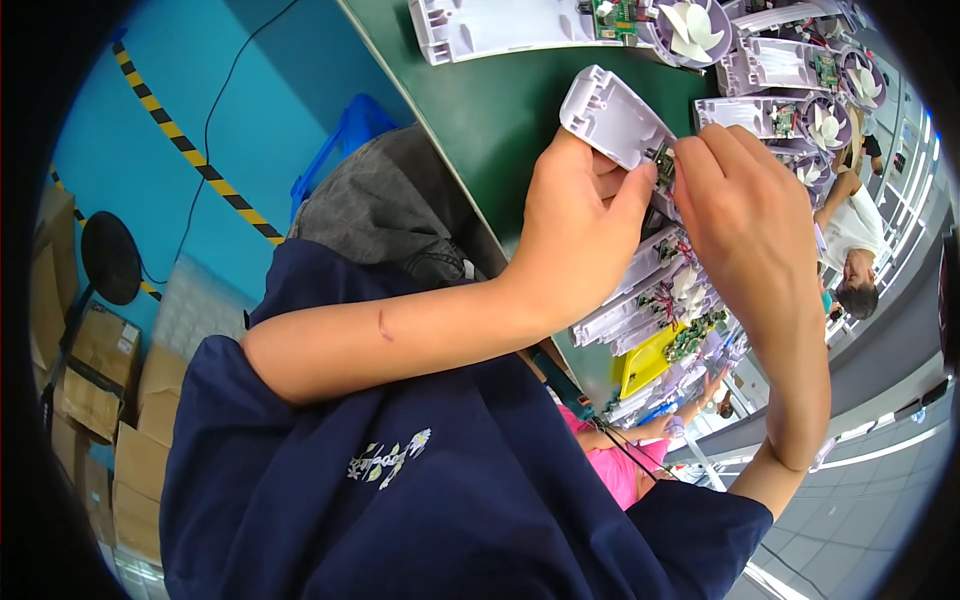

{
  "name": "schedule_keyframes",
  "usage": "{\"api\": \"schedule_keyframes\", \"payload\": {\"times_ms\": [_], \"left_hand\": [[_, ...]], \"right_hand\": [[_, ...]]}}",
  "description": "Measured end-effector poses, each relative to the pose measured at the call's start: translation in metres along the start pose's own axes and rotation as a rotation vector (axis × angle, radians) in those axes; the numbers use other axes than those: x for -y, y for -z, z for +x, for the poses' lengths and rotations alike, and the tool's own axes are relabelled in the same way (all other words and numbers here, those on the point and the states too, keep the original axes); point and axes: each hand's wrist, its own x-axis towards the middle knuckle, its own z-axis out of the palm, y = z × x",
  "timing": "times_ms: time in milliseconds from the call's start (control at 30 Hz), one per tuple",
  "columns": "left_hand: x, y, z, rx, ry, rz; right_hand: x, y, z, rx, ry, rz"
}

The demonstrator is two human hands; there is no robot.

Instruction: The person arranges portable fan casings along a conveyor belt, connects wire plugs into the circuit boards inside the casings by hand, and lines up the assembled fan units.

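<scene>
My left hand [585, 215] is closed around a pale lilac plastic housing shell [612, 115], which lies tilted with its hollow inside showing. The thumb presses near a small green circuit board [664, 160] at the shell's lower right end. Over that end my right hand [735, 195] is bent, fingers curled together against the board. What its fingertips pinch, if anything, is hidden behind the knuckles. Above the hands, a similar housing half [510, 28] with a board and a white fan blade [690, 28] rests on the green tabletop [480, 130].
More housing halves with fans [775, 65] line the table's far right, and several are stacked below my hands. A yellow tray [645, 362] stands beside circuit boards [690, 340]. One person in pink [625, 470] and another in white [855, 215] are nearby. Cardboard boxes [100, 370] stand left.
</scene>
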Motion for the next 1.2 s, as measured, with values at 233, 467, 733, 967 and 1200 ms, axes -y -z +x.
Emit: {"api": "schedule_keyframes", "payload": {"times_ms": [233, 467, 733, 967, 1200], "left_hand": [[0.004, 0.003, 0.001, 0.005, -0.028, 0.026], [0.001, 0.003, 0.001, 0.011, 0.006, 0.015], [0.004, 0.003, -0.002, 0.020, -0.010, 0.003], [0.000, 0.001, -0.002, -0.007, -0.032, 0.032], [-0.005, -0.001, -0.001, -0.011, -0.013, 0.031]], "right_hand": [[-0.006, -0.006, -0.007, -0.068, -0.108, 0.204], [-0.027, -0.004, -0.006, 0.010, -0.273, 0.678], [-0.030, -0.004, -0.004, 0.008, -0.176, 0.628], [-0.040, 0.001, 0.009, 0.098, -0.060, 0.515], [-0.039, 0.001, 0.008, 0.080, -0.063, 0.469]]}}
